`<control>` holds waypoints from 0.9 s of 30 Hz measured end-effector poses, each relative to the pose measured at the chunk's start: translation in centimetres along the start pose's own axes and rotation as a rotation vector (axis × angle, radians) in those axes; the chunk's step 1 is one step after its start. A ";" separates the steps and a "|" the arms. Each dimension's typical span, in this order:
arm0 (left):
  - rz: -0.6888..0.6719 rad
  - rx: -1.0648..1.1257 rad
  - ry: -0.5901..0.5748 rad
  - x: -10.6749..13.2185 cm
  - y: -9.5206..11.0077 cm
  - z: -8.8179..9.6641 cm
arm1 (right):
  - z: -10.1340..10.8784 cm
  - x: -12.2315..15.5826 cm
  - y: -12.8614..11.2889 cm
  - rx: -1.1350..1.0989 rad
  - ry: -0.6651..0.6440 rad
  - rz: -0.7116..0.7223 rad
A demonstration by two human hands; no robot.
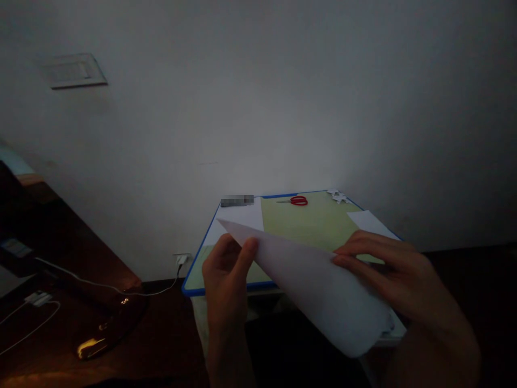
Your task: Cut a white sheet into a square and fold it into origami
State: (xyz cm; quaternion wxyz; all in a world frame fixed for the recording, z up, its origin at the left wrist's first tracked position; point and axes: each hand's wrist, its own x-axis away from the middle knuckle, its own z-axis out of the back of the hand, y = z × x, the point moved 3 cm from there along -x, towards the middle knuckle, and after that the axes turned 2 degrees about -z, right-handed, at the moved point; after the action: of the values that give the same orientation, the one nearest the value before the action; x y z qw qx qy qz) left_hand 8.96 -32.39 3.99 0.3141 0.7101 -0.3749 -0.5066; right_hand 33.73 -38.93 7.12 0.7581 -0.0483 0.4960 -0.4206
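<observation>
A white sheet of paper (311,275) is rolled into a cone, held in the air over the table's near edge. Its narrow tip points up and left, while the wide end faces down and right. Near the tip, my left hand (228,269) pinches the paper between thumb and fingers. My right hand (388,269) grips the upper edge farther along, with thumb and fingertips pressed together. Beyond the cone, red-handled scissors (298,201) lie on the green tabletop (302,218).
White sheets lie at the table's left (252,214) and right (369,221). Small paper scraps (338,196) sit at the back right, and a blurred-out grey object (237,201) at the back left. A white cable (153,293) runs to a wall socket.
</observation>
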 end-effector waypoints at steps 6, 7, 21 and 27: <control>-0.044 -0.028 0.093 -0.2 0.3 0.2 | 0.1 -0.1 -0.1 -0.018 -0.041 -0.016; -0.047 -0.031 0.102 -0.2 0.3 0.1 | 0.2 -0.1 -0.1 -0.020 -0.048 -0.017; -0.060 -0.071 0.145 -0.2 0.7 0.2 | 0.3 -0.3 -0.3 -0.012 -0.050 -0.063; -0.079 -0.081 0.176 -0.2 0.3 0.5 | 0.4 -0.1 -0.2 -0.027 -0.058 -0.077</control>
State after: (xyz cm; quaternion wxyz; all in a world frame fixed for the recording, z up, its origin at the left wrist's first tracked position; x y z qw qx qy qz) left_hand 8.38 -32.37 4.20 0.3541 0.7528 -0.2968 -0.4689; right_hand 33.88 -39.15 7.50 0.7547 -0.0896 0.4773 -0.4410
